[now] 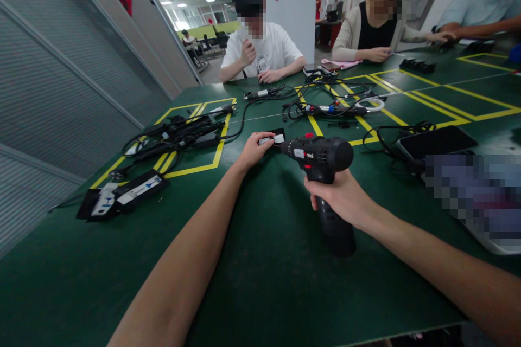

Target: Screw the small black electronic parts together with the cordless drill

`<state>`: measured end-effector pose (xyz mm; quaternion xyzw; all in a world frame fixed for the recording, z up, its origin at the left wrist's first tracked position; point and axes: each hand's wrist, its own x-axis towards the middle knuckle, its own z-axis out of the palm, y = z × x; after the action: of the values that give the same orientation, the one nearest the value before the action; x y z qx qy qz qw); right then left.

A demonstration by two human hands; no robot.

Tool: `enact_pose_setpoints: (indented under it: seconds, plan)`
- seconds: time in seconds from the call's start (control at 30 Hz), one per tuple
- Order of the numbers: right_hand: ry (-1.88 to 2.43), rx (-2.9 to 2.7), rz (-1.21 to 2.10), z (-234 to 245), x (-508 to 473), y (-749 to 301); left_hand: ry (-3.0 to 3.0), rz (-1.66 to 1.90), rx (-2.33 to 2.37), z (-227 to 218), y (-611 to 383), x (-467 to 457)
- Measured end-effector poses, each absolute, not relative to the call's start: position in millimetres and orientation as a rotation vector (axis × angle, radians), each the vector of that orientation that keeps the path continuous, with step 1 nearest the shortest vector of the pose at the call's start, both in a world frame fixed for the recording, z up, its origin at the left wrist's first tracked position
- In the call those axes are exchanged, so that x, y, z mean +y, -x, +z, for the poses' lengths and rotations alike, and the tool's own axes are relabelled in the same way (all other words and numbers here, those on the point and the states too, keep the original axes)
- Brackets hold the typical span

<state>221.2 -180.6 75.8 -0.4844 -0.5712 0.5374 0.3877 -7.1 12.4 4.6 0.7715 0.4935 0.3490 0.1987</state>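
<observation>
In the head view my right hand (337, 192) is wrapped round the grip of a black cordless drill (321, 153) with red details. The drill lies level, its chuck pointing left, and its bit end is close to my left fingers. My left hand (255, 149) pinches a small black piece with a white label (279, 137) at the table surface. Part of this piece is hidden under my fingers. Whether the bit touches it I cannot tell.
The green table (260, 282) bears yellow tape outlines. Tangled black cables (175, 135) lie left, with black labelled pouches (122, 195) nearer me. More cables and tools (329, 109) lie ahead. At right are a dark phone-like slab (437, 143) and a blurred-out screen (480, 200). Several people sit beyond.
</observation>
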Motion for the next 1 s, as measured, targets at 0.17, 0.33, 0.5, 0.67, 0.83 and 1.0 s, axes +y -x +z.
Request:
enact_pose_setpoints:
  seconds: [0.17, 0.33, 0.5, 0.67, 0.83, 1.0]
  plan:
    - [1.208, -1.459, 1.356, 75.9, -180.5, -220.6, -2.137, 0.971, 1.399, 5.9, 5.9, 10.4]
    - [1.159, -1.460, 1.335, 70.7, -179.2, -221.4, -2.143, 0.968, 1.400, 5.8, 6.1, 10.8]
    - [1.142, -1.488, 1.308, 69.8, -178.9, -221.9, -2.159, 0.979, 1.376, 5.1, 6.4, 11.5]
    - [1.211, -1.476, 1.340, 74.0, -180.6, -221.3, -2.143, 0.968, 1.388, 5.3, 6.0, 10.9]
    - [1.234, -1.474, 1.356, 76.9, -181.0, -221.1, -2.151, 0.979, 1.374, 5.3, 6.3, 10.7]
    - [1.216, -1.449, 1.359, 74.9, -180.6, -220.9, -2.149, 0.967, 1.388, 5.6, 6.5, 10.7]
